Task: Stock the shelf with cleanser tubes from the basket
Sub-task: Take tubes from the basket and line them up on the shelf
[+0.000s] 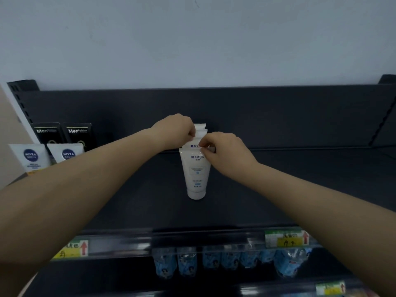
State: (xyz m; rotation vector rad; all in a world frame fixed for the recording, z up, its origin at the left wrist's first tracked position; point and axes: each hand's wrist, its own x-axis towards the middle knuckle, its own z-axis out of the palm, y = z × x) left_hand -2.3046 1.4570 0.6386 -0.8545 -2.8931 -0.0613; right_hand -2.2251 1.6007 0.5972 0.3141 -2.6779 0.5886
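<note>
Both hands, the left hand (175, 131) and right hand (225, 151), are pinching the crimped tops of white cleanser tubes (196, 174) standing mid-shelf (300, 189); several are placed, the basket is unseen.

At the left of the frame, two black tubes (48, 132) are showing "Men" in white, and just below them two white tubes (30, 157) are carrying a round blue "NIVEA MEN" logo. At the centre, the front cleanser tube (196, 174) is bearing blue lettering that seems to start "MANTING", too blurred to be sure, with small print below that is not reading at all. Along the lower rail, the price tags (286, 239) are showing red up-arrows and handwritten figures too smeared to make out.
</note>
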